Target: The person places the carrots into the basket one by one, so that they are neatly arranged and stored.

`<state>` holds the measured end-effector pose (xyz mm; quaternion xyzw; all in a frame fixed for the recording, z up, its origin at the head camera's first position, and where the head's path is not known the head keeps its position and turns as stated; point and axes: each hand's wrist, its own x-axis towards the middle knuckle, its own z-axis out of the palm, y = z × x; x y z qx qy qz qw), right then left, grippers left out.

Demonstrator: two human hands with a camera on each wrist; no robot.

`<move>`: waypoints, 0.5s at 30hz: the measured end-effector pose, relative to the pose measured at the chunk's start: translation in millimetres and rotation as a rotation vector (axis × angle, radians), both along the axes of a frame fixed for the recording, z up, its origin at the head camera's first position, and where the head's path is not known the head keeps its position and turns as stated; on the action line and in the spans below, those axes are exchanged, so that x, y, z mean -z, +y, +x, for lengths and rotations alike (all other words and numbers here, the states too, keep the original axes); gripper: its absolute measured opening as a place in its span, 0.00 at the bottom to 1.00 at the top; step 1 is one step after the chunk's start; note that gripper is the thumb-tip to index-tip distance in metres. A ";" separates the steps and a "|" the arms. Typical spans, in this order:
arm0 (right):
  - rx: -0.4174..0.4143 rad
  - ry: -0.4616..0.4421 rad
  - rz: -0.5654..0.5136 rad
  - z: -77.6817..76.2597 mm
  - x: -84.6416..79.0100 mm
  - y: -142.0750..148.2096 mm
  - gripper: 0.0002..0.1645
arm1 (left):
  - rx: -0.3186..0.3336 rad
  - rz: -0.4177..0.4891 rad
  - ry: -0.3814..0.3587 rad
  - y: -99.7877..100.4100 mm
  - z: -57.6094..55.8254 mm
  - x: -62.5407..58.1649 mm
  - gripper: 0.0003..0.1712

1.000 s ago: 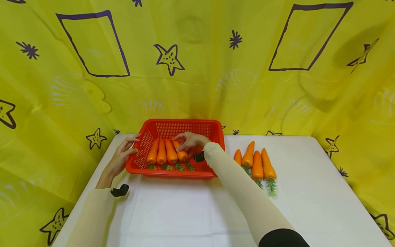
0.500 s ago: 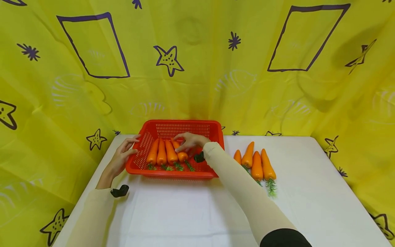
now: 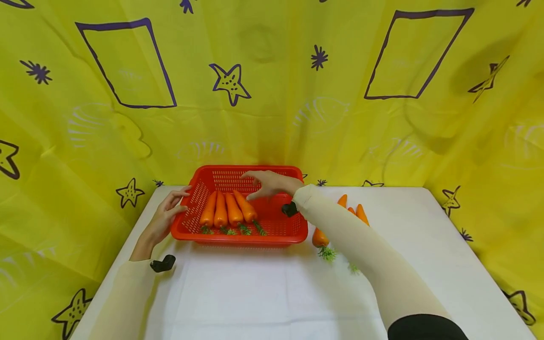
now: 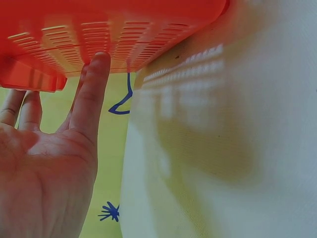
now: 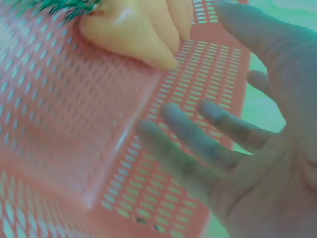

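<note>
Several orange carrots (image 3: 234, 208) with green tops lie side by side in the left half of the red plastic basket (image 3: 242, 238). My right hand (image 3: 268, 183) hovers over the basket's back part, fingers spread and holding nothing. In the right wrist view its fingers (image 5: 183, 168) hang in front of the slotted wall, apart from the carrots (image 5: 131, 32). My left hand (image 3: 163, 218) is at the basket's left side. Its fairly straight fingers reach the rim, and in the left wrist view one straight digit touches the slotted outer wall (image 4: 94, 37).
More carrots (image 3: 320, 237) lie on the white table (image 3: 255, 293) right of the basket, partly hidden by my right sleeve (image 3: 361, 250). A yellow patterned curtain (image 3: 263, 127) stands behind the table and along both sides.
My right hand has let go of the rightmost carrot in the basket and moved up and back to the right. The left hand stays at the basket's side.
</note>
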<state>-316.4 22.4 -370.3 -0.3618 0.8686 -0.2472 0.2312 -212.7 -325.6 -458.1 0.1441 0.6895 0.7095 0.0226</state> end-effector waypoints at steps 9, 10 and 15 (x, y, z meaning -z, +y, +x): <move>-0.044 0.325 0.005 13.0 -22.2 47.9 0.45 | 0.009 0.003 -0.002 -1.1 -2.9 0.0 0.17; -0.044 0.343 -0.010 14.6 -24.0 54.1 0.45 | 0.009 0.001 -0.004 -1.6 -2.9 0.0 0.17; -0.019 0.399 -0.089 22.5 -32.1 90.9 0.45 | 0.006 -0.005 -0.012 -1.8 -1.1 0.1 0.18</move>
